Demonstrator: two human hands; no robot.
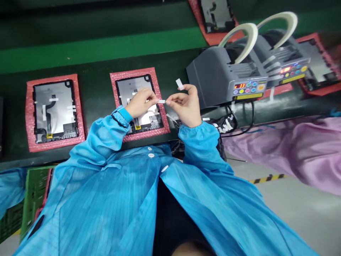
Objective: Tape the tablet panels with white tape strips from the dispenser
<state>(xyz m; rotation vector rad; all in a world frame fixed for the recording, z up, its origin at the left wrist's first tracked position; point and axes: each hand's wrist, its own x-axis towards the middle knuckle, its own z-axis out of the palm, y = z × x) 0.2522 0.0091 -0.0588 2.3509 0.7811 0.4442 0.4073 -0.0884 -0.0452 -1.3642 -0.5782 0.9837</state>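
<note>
A short strip of white tape (161,101) is stretched between my two hands. My left hand (142,102) pinches its left end, above the right part of an opened tablet (134,85). That tablet lies on a pink bubble-wrap sheet (114,79), its silver inside facing up and partly hidden by my left hand. Thumb and finger of my right hand (188,107) are closed at the strip's right end. A second piece of white tape (179,84) sticks up from a raised fingertip of the same hand.
Left of my hands, another opened tablet (60,117) with white tape pieces lies on pink bubble wrap. Two grey tape dispensers (213,71) stand at the right, with cables below and a black bag (223,124) bearing tape scraps. A person's pink sleeve (287,145) is at the right.
</note>
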